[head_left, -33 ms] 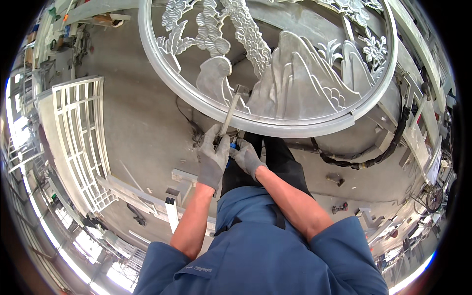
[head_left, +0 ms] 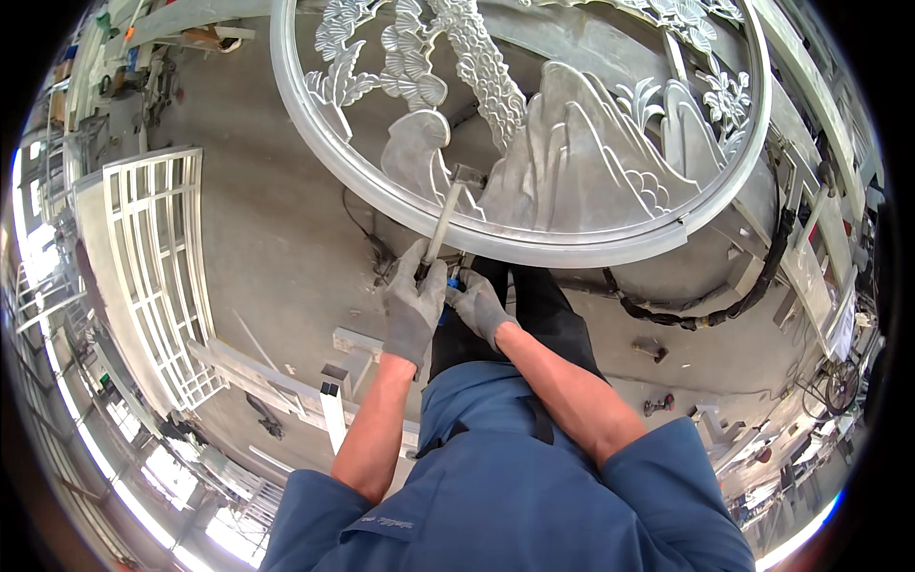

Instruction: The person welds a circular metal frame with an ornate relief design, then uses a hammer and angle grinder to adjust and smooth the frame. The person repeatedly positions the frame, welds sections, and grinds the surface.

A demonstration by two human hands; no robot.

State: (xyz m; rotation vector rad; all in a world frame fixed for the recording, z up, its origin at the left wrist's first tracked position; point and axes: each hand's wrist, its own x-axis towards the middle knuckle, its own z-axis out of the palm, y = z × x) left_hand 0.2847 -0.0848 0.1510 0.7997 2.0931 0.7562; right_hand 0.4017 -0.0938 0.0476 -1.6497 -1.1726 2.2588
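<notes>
The large round metal panel stands in front of me, with leaves, a knobbly trunk and mountain shapes inside its ring. What looks like a bar clamp lies across the near rim, its flat steel bar pointing away from me and its head just inside the ring. My left hand, in a grey glove, is closed around the near end of that bar. Close beside it, my gloved right hand has its fingers closed at the blue part below the bar. Its fingers partly hide that part.
A white barred frame leans at the left. Metal profiles lie on the floor left of my legs. A black wrapped cable curves below the panel at the right. A power tool lies on the floor at the lower right.
</notes>
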